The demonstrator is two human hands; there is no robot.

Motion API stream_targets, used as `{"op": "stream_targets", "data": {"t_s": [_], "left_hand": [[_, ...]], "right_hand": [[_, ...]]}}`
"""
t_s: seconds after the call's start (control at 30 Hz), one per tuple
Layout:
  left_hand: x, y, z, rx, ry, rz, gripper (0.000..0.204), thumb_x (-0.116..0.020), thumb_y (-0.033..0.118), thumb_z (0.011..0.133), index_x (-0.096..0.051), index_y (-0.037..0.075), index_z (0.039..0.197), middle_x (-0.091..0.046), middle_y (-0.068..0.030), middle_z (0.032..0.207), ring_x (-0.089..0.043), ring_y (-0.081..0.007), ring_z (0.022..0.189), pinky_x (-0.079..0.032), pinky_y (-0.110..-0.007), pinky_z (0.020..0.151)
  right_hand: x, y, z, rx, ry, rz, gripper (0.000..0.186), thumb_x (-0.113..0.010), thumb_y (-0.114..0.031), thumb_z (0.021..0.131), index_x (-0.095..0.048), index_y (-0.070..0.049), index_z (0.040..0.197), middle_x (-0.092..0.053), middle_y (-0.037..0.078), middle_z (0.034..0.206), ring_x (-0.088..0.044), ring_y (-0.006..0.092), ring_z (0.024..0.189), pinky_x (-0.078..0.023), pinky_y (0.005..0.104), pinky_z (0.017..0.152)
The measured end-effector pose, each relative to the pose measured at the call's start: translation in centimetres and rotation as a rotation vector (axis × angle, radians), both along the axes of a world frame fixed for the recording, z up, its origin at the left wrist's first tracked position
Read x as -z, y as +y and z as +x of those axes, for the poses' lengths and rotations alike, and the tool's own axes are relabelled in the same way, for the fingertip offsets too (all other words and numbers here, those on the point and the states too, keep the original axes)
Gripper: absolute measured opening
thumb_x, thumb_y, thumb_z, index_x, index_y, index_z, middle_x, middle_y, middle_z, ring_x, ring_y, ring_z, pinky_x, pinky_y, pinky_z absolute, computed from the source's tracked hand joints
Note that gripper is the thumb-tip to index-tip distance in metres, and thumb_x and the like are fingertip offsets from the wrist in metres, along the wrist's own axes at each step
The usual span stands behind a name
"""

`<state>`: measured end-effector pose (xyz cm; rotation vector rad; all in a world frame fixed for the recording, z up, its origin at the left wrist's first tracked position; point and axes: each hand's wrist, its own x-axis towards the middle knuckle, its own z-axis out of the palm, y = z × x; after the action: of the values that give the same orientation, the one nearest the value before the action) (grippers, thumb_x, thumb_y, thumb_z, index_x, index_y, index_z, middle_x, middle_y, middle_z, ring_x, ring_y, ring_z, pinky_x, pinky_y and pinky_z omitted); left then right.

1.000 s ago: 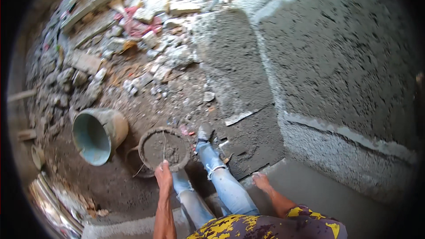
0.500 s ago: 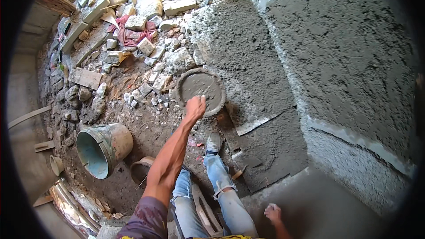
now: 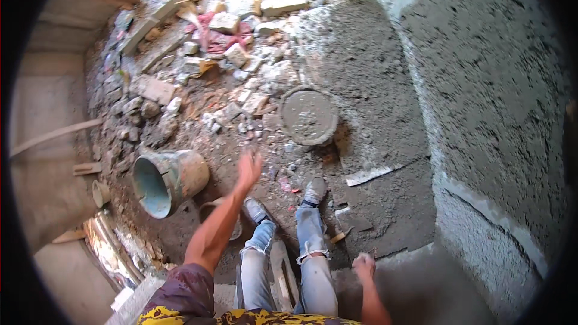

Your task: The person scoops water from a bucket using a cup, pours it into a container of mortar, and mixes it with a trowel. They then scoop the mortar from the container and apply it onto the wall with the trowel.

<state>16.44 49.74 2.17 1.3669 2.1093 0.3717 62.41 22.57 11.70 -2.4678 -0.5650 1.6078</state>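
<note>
Apparent step: placing the round grey mortar-filled bucket (image 3: 308, 142), frame centre. Left hand (image 3: 248, 170) and right hand (image 3: 363, 266) appear empty; finger spread indeterminate. Further handling likely requires rim grip.

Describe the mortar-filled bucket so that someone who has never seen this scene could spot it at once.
Start at the rubble heap across the top of the picture. Come down from it to the round bucket just beyond the person's right shoe. Unlike the tipped bucket to its left, it shows a broad disc of grey mortar inside its rim.
</note>
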Motion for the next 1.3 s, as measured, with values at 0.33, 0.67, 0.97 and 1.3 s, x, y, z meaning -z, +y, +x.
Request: {"op": "stream_targets", "data": {"t_s": [0.33, 0.67, 0.97, 1.3], "left_hand": [[-14.6, -28.3, 2.2, -0.116, 0.124, -0.325, 0.064, -0.061, 0.040, 0.086, -0.043, 0.005, 0.137, -0.036, -0.0260, 0.142, -0.032, -0.0452, 0.132, -0.029, -0.056, 0.107], [-12.4, -32.2, -2.8, -0.329, 0.056, -0.495, 0.059, -0.061, 0.039, 0.085, -0.050, 0.008, 0.134, -0.037, -0.0190, 0.144, -0.030, -0.0409, 0.135, -0.023, -0.060, 0.109], [-11.2, -32.1, -6.9, -0.614, -0.019, -0.532, 0.051, -0.065, 0.034, 0.081, -0.058, 0.010, 0.126, -0.046, -0.0168, 0.140, -0.038, -0.0378, 0.133, -0.025, -0.057, 0.110], [-11.4, -32.6, -8.5, -0.807, -0.164, -0.551, 0.047, -0.061, 0.034, 0.082, -0.061, 0.007, 0.121, -0.050, -0.0167, 0.133, -0.045, -0.0372, 0.127, -0.035, -0.057, 0.102]], "right_hand": [[3.9, 32.3, -15.1, -0.805, -0.052, 0.703, 0.024, -0.055, -0.020, 0.091, -0.064, 0.001, 0.099, -0.063, 0.013, 0.075, -0.060, 0.0208, 0.070, -0.048, 0.0367, 0.069], [-3.6, 28.6, -63.5, -1.305, 0.785, 1.052, 0.021, -0.060, -0.007, 0.087, -0.064, -0.002, 0.107, -0.066, 0.019, 0.089, -0.066, 0.0335, 0.078, -0.052, 0.0397, 0.074], [31.3, 21.2, -84.2, -2.291, 0.186, 0.613, 0.045, -0.067, -0.035, 0.081, -0.064, -0.004, 0.114, -0.062, 0.022, 0.115, -0.061, 0.0363, 0.107, -0.051, 0.0454, 0.088], [37.6, 12.3, -81.0, -2.647, 0.043, 0.337, 0.053, -0.070, -0.036, 0.078, -0.060, -0.003, 0.119, -0.060, 0.024, 0.118, -0.059, 0.0378, 0.111, -0.050, 0.0458, 0.092]]}}
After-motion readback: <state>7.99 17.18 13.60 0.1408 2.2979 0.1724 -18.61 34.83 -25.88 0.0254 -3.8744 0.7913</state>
